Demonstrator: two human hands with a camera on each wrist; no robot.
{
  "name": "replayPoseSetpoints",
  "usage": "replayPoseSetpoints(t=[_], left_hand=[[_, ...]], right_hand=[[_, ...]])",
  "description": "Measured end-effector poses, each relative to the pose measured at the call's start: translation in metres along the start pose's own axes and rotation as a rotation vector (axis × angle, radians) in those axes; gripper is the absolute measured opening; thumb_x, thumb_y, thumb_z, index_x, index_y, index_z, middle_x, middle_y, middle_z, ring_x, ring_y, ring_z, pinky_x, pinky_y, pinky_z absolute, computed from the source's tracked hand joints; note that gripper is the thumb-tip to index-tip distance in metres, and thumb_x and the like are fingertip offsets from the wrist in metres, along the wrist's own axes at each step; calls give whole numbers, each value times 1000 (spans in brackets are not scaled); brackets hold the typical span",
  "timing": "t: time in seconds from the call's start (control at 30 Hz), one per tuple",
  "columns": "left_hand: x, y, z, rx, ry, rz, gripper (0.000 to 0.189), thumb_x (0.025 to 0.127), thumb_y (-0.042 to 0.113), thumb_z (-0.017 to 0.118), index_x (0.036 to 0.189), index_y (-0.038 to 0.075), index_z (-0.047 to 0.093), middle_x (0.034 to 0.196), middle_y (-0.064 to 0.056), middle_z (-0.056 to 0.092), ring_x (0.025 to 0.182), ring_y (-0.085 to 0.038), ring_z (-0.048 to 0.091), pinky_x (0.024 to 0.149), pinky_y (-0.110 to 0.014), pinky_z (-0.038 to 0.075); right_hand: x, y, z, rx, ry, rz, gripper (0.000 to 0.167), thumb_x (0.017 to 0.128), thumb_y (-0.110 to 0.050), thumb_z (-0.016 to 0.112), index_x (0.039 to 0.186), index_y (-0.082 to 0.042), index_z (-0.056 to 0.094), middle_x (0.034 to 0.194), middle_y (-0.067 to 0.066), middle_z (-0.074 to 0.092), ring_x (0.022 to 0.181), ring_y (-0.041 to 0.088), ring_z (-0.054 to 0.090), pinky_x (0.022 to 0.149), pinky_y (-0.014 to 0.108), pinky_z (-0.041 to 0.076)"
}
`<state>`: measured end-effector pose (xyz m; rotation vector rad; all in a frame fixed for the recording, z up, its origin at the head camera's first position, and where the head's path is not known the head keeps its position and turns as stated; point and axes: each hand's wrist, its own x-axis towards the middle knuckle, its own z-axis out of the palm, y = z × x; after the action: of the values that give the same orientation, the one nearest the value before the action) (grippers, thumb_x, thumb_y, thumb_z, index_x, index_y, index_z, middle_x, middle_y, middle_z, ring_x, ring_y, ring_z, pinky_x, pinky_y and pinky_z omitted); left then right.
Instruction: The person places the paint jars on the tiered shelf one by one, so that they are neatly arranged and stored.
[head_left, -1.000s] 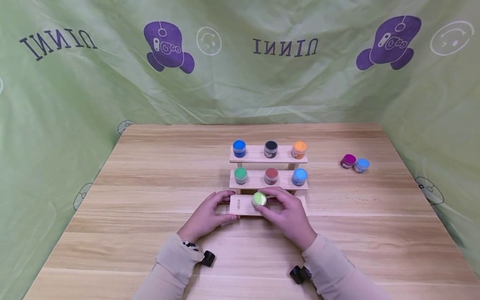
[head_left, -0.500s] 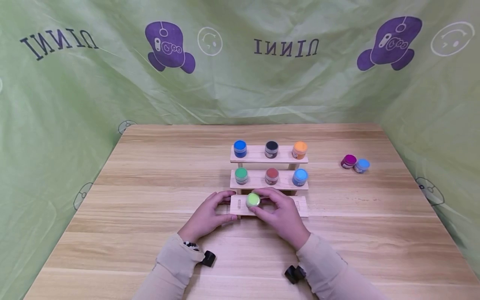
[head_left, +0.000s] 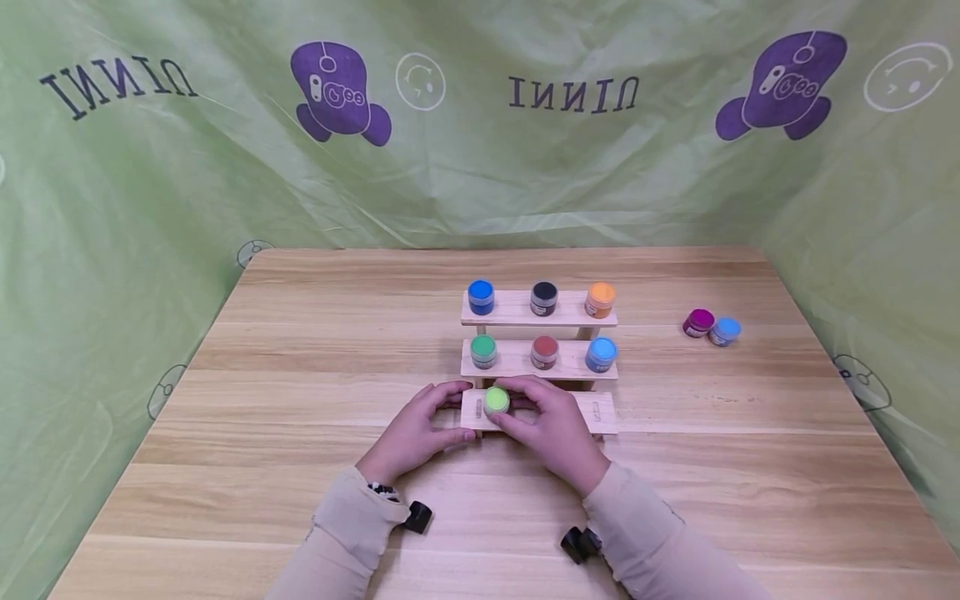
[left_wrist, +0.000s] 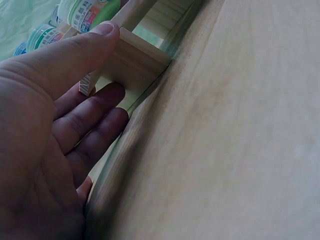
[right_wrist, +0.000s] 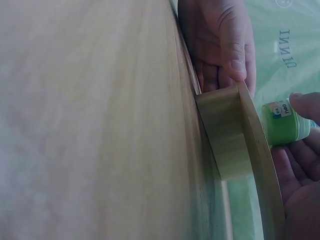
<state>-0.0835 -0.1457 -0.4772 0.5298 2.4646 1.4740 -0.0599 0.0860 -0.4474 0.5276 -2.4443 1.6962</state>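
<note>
A light green paint jar point(head_left: 497, 402) stands upright at the left part of the lowest step of a tiered wooden rack point(head_left: 556, 419). My right hand point(head_left: 553, 429) pinches this jar between thumb and fingers; the right wrist view shows the jar point(right_wrist: 286, 123) at the step's surface, and whether it fully rests there I cannot tell. My left hand point(head_left: 414, 427) holds the left end of the same step, thumb at the front edge and fingers behind. In the left wrist view, the left thumb point(left_wrist: 75, 60) lies against the board.
On the upper steps stand blue point(head_left: 481, 297), black point(head_left: 543, 298), orange point(head_left: 600, 300), green point(head_left: 483, 352), red-brown point(head_left: 544, 352) and light blue point(head_left: 602, 355) jars. A magenta jar point(head_left: 699, 322) and another light blue jar point(head_left: 725, 332) sit on the table at right. Green cloth point(head_left: 480, 183) surrounds the table.
My right hand has shifted left along the lowest step with the light green jar, from its middle to near its left end. The left hand has stayed in place.
</note>
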Motion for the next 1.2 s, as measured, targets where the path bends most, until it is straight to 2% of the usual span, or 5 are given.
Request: replayPoseSetpoints(t=[0.23,0.63,0.9,1.2], left_hand=[[0,1,0,4,4,11,66,81,26,86,139,17,57,125,-3,61,117,-19,61,104,-45,45],[1,0,-1,8,0,12,66,81,27,86,139,16,56,124,-3,62,117,-20,61,105,-47,44],[0,-4,-1,4,10,11,66,81,26,86,139,17,57,125,-2,62,119,-19,59,107,-47,42],[1,-3,-1,9,7,29,66,80,26,87,138,17,58,124,-1,63,118,-19,59,107,-48,41]], right_hand=[[3,-2,3,16,-27,14,37,82,-5,83,117,-4,71,113,5,71,99,16,70,86,24,56],[4,-4,5,-106,-41,27,38,82,-12,84,117,-8,72,113,0,71,102,12,69,88,26,56],[7,-4,9,-98,-77,54,39,83,-14,84,119,-9,71,115,2,71,104,14,70,88,29,56],[7,-4,9,-121,-89,70,42,84,-15,83,123,-9,70,120,3,70,107,15,69,89,25,55]])
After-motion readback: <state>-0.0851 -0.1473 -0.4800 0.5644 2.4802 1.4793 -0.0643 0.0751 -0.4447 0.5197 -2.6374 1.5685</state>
